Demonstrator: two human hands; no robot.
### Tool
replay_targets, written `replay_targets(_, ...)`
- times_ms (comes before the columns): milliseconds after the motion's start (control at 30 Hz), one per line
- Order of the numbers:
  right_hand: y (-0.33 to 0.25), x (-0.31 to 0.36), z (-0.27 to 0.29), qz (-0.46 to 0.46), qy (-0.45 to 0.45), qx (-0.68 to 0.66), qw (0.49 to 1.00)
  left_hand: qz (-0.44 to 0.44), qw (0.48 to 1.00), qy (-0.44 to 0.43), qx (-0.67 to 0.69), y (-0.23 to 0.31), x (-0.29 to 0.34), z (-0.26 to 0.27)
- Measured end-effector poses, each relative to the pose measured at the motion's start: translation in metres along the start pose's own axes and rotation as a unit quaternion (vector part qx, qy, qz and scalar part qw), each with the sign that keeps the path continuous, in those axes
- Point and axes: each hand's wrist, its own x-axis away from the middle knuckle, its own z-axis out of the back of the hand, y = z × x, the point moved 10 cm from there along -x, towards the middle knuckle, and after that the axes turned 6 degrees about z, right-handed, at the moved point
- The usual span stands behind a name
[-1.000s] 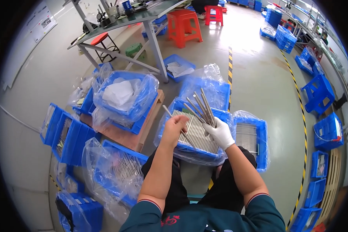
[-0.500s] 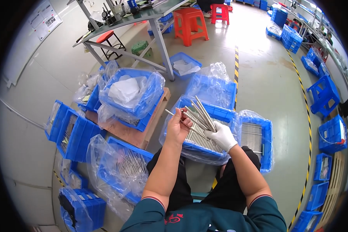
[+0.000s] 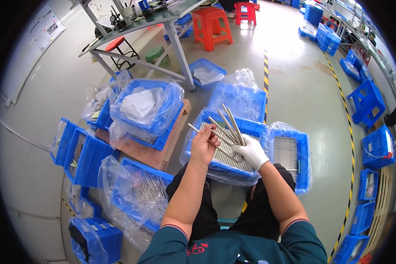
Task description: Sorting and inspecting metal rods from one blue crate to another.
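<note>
Single metal rod (image 3: 193, 127) sits flatter than a second ago, bare left hand (image 3: 203, 146) curled round it; handling seems centred on it. Gloved right hand (image 3: 253, 153) grips fanned rod bundle (image 3: 233, 125). All above blue bin (image 3: 254, 128). Glove hides bundle's lower ends; rod count unclear.

The shiny grey floor (image 3: 299, 101) is marked with black-and-yellow tape (image 3: 265, 72), and a red stool (image 3: 210, 21) is placed near a green-topped table (image 3: 174, 11).
</note>
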Motion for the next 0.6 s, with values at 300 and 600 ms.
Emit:
replay_targets(300, -0.006, 0.000, -0.002, -0.025, 0.036, -0.155, 0.987, 0.049, 0.989, 0.013, -0.141, -0.033, 0.004, -0.007)
replay_targets(600, 0.010, -0.006, -0.017, -0.063, 0.032, -0.313, 0.947, -0.009, 0.973, 0.046, -0.227, -0.047, 0.009, -0.007)
